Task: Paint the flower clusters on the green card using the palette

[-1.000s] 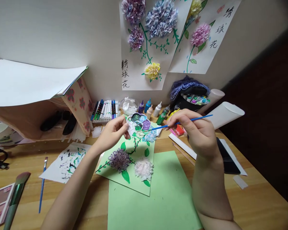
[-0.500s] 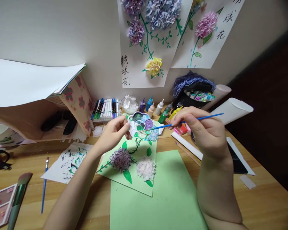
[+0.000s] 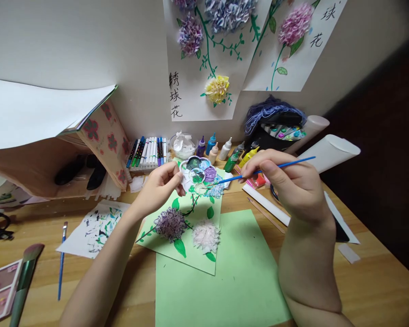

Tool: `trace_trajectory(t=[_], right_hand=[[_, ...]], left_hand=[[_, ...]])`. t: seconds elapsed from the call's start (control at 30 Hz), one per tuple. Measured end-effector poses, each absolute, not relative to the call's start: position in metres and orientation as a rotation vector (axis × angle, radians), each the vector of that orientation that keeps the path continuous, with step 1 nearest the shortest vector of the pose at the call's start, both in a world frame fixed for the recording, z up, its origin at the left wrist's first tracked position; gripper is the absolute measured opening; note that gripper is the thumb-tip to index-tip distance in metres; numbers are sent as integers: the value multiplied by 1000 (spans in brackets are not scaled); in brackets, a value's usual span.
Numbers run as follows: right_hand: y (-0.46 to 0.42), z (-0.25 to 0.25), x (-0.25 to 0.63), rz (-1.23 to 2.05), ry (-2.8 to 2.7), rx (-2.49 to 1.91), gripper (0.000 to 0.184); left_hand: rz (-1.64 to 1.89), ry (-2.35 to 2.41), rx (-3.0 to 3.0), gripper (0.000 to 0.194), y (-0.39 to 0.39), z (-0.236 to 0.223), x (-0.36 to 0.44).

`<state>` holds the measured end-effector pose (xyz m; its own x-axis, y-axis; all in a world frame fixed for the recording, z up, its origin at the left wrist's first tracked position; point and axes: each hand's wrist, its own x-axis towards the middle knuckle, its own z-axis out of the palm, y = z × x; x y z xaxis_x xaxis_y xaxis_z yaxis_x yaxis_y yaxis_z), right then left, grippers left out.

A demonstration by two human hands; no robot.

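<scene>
My left hand (image 3: 160, 185) is closed on the edge of a small flower-shaped paint palette (image 3: 197, 170) with green, purple and blue wells, held above the desk. My right hand (image 3: 288, 184) pinches a thin blue paintbrush (image 3: 269, 170); its tip reaches into the palette's lower wells. Beneath them lies a light green sheet (image 3: 187, 227) bearing a purple paper flower (image 3: 169, 224), a pale pink one (image 3: 206, 236), a bluish one and painted green stems and leaves. A larger plain green sheet (image 3: 225, 277) lies nearer to me.
Along the wall stand a marker set (image 3: 148, 153), small paint bottles (image 3: 221, 152), a tissue cup (image 3: 183, 145), yarn and a second palette (image 3: 279, 125). White paper rolls (image 3: 330, 152) lie right. A paint-smeared sheet (image 3: 95, 227), a blue brush (image 3: 61, 261) and a makeup brush (image 3: 23, 279) lie left.
The view has drifted slightly; both hands keep their grips. The brush tip stays at the palette, shifting only a little among the wells.
</scene>
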<state>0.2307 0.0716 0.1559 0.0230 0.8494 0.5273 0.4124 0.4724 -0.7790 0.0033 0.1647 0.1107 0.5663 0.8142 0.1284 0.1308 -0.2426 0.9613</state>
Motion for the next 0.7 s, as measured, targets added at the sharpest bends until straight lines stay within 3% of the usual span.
trace_trajectory(t=[0.2,0.5,0.7], right_hand=[[71,148,235,374,-1168,-977,31],[53,12,250,1038,-965,-1226,27],[45,-22,248,1092,-922,-1202,25]], left_hand=[[874,850,1798,26,175,109,-6],[880,1062,1918,27,186,116,-22],[913,1130,1942,28,191,112,-25]])
